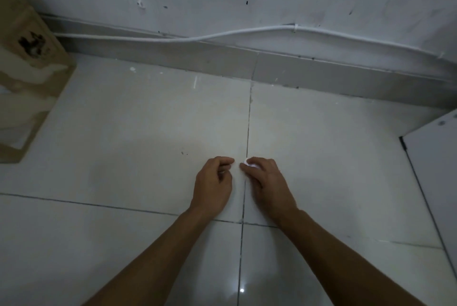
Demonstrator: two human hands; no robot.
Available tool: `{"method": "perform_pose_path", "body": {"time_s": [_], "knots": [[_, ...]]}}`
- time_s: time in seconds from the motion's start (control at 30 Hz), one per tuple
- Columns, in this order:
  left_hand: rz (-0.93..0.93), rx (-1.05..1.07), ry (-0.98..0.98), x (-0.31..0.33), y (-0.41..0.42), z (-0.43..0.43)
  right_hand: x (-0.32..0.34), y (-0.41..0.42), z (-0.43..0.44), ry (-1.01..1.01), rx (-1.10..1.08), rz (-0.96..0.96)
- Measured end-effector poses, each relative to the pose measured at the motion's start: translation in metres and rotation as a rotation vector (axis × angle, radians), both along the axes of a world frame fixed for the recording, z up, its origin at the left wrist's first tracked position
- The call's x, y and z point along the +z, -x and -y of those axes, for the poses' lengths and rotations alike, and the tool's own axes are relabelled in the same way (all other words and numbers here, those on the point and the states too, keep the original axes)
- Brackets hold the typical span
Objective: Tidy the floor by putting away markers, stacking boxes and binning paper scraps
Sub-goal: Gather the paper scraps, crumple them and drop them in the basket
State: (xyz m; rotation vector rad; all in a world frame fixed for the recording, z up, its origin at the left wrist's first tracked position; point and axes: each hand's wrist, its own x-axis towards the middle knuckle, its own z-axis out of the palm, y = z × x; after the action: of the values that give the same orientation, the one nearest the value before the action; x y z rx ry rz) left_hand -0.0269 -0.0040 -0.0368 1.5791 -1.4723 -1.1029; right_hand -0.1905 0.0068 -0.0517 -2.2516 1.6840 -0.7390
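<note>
Both hands are low over the pale tiled floor [148, 132], close together at a tile joint. My right hand [265, 177] pinches a small white paper scrap [248, 162] between thumb and fingertips; only a bit of the scrap shows. My left hand [214, 182] sits just left of it with fingers curled inward, and I cannot tell whether anything is inside them. No markers, boxes to stack or bin are in view.
A torn cardboard box [27, 75] stands at the far left against the wall. A white cable [222, 34] runs along the grey skirting. A white panel or door edge [435, 157] juts in at the right.
</note>
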Motion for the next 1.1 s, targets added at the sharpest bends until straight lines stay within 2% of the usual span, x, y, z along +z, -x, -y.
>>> {"method": "perform_pose_path", "body": {"time_s": [0.07,0.2,0.43,0.53,0.77,0.97,1.1], "knots": [[0.013,-0.016,-0.032,0.001,-0.003,-0.003,0.005,-0.010,0.001,-0.030,-0.058,0.050],[0.063,-0.031,-0.063,0.007,-0.016,-0.007,0.015,-0.026,0.007,-0.120,-0.165,0.290],[0.097,0.170,-0.030,0.042,-0.099,-0.016,0.047,-0.097,0.026,-0.376,-0.222,0.708],[0.112,0.299,0.023,0.063,-0.151,-0.027,0.065,-0.148,0.031,-0.417,-0.105,0.768],[0.122,0.689,0.066,0.107,-0.271,-0.081,0.112,-0.306,0.023,-0.492,0.308,0.734],[0.197,0.923,0.167,0.146,-0.350,-0.143,0.152,-0.438,-0.020,-0.594,0.631,0.798],[0.219,1.097,0.280,0.184,-0.392,-0.183,0.186,-0.504,-0.062,-0.593,0.782,0.854]]}}
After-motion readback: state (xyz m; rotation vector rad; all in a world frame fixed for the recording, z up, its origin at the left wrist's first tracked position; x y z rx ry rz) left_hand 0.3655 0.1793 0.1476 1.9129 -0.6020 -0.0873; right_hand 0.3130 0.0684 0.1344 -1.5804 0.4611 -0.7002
